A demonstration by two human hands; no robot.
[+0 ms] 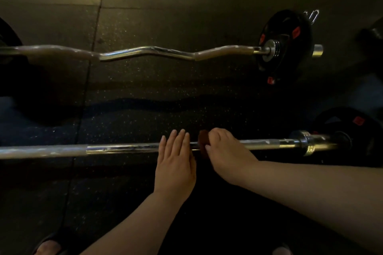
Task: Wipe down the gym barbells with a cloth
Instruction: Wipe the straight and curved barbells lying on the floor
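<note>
A straight barbell (124, 148) is seen lying on the dark speckled rubber floor (165, 99), running from left to right across the near part of the view. A small reddish-brown cloth (202, 137) is wrapped against the shaft a little right of its middle. The cloth is gripped by the right hand (228, 151), whose fingers are curled over the top of the bar while the thumb is pressed on the near side of the cloth. Only a small bunch of cloth is left showing at the left edge of that hand.

The left hand (176, 163) is held flat and relaxed, palm down, just beside the cloth on its left. Its straight fingers (178, 141) are laid across the shaft, and nothing is held in it. The two hands are nearly touching.

At the right end of the straight barbell a chrome sleeve and a black plate (356, 122) with a red mark can be made out.

Farther away, a wavy curl bar (149, 51) is laid parallel to the straight one, well apart from both hands. A black plate (290, 33) with red marks is fitted at its right end, and a metal spring clip (313, 17) is seen just behind that plate.

A foot in a sandal (48, 247) is partly shown at the bottom left edge.
</note>
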